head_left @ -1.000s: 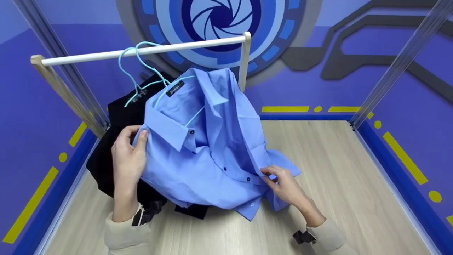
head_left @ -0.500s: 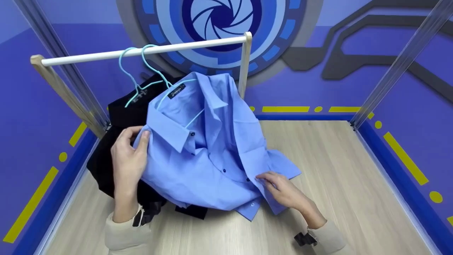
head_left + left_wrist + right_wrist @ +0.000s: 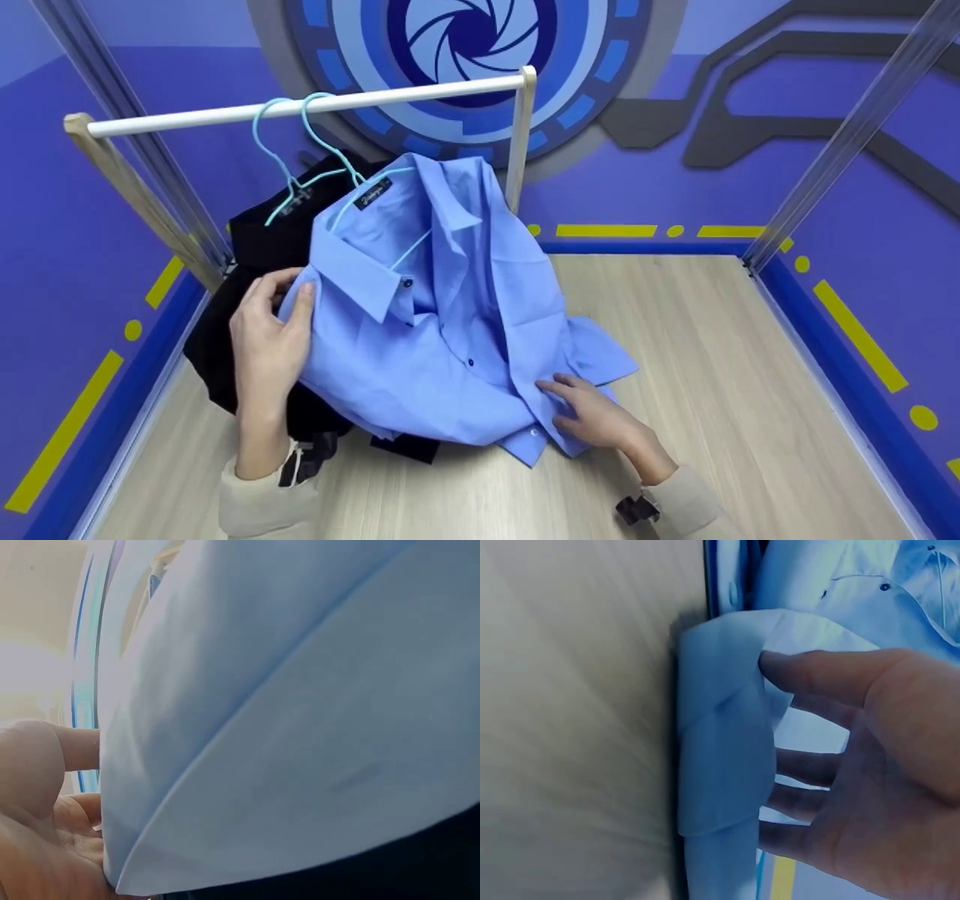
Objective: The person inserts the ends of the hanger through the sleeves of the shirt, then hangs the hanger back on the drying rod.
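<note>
A blue button-up shirt (image 3: 390,367) hangs on a turquoise hanger (image 3: 346,166), collar up and front partly unbuttoned. My left hand (image 3: 270,337) pinches its shoulder at the left, thumb in front and fingers behind. In the left wrist view, the blue cloth (image 3: 300,727) fills most of the picture beside that hand. Low on the shirt's right front panel, my right hand (image 3: 596,412) touches the cloth with extended, spread fingers. The right wrist view has its thumb and fingers apart at the folded cloth (image 3: 724,765).
Behind the shirt, a black garment (image 3: 262,247) hangs on a second turquoise hanger (image 3: 272,141). Both hooks sit on the white rail (image 3: 420,94) of a wooden-ended rack. Patterned blue panels (image 3: 637,187) enclose the wood-grain surface (image 3: 750,390).
My right hand has released its pinch on the front edge and moved slightly down and left. The right panel now lies over a lower button. The shirt's hanger hook has shifted slightly right.
</note>
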Tool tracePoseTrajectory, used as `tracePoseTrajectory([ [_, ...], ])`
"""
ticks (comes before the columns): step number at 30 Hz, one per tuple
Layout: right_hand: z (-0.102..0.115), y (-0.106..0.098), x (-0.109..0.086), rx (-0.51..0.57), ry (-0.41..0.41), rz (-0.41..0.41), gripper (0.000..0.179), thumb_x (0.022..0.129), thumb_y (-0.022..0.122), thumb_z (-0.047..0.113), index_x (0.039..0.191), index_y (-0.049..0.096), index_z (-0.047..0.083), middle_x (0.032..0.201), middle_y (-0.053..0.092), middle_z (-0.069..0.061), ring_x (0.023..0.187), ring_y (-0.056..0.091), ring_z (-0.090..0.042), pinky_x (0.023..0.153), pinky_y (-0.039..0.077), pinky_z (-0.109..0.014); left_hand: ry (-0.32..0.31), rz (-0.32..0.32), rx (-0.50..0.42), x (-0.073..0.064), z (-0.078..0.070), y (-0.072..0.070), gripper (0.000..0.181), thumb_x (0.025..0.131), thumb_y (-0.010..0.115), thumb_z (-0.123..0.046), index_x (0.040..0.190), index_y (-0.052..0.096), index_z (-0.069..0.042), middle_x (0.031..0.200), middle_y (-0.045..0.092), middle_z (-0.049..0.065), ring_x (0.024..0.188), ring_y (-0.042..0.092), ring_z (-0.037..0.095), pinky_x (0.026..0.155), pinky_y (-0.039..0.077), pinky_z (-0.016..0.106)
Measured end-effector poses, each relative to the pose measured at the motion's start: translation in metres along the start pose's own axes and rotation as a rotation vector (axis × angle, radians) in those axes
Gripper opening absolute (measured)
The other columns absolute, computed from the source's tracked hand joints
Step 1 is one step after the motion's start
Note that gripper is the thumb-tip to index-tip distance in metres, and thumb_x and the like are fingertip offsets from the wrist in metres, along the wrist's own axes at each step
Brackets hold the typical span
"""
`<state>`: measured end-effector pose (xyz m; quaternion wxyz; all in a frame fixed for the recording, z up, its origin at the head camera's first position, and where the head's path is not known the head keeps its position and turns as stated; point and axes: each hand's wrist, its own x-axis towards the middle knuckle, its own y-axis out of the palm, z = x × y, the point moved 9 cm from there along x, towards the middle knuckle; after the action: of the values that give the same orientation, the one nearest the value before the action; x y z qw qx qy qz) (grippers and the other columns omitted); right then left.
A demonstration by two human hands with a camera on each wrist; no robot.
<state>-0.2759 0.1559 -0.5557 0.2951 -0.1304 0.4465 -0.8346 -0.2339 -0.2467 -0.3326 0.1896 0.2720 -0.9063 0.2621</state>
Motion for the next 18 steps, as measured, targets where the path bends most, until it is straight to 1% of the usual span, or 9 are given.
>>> tracePoseTrajectory([
  [5, 0.004, 0.006, 0.008, -0.044, 0.010, -0.018, 0.055, 0.094, 0.070, 0.005, 0.147, 0.054, 0.001, 0.145, 0.044, -0.036, 0.133, 0.040, -0.058, 0.107, 0.035, -0.068, 0.003, -0.028, -0.001, -0.001, 0.002, -0.003, 0.019, 0.098, 0.070, -0.008, 0.114, 0.073, 0.000, 0.107, 0.069, 0.010, 0.098, 0.059, 0.018, 0.087, 0.041, 0.026],
  [10, 0.012, 0.012, 0.016, -0.089, 0.006, -0.030, 0.053, 0.093, 0.071, 0.005, 0.144, 0.057, 0.001, 0.142, 0.048, -0.034, 0.130, 0.043, -0.058, 0.104, 0.039, -0.067, 0.003, -0.065, -0.032, -0.002, 0.005, -0.006, 0.017, 0.097, 0.070, -0.007, 0.112, 0.074, 0.000, 0.105, 0.069, 0.010, 0.093, 0.057, 0.012, 0.084, 0.041, 0.024],
  [14, 0.017, 0.016, 0.022, -0.123, -0.004, -0.039, 0.052, 0.093, 0.073, 0.006, 0.142, 0.059, 0.001, 0.140, 0.050, -0.035, 0.128, 0.044, -0.058, 0.104, 0.039, -0.067, 0.006, -0.082, -0.049, -0.002, 0.005, -0.008, 0.016, 0.098, 0.069, -0.008, 0.111, 0.074, 0.000, 0.103, 0.069, 0.009, 0.090, 0.056, 0.010, 0.083, 0.041, 0.024],
  [18, 0.022, 0.021, 0.026, -0.154, -0.002, -0.027, 0.052, 0.093, 0.074, 0.010, 0.142, 0.060, 0.003, 0.140, 0.051, -0.033, 0.129, 0.044, -0.058, 0.105, 0.038, -0.066, 0.025, -0.088, -0.045, -0.002, 0.004, -0.008, 0.016, 0.098, 0.069, -0.007, 0.111, 0.074, 0.001, 0.105, 0.069, 0.009, 0.093, 0.057, 0.010, 0.085, 0.041, 0.024],
])
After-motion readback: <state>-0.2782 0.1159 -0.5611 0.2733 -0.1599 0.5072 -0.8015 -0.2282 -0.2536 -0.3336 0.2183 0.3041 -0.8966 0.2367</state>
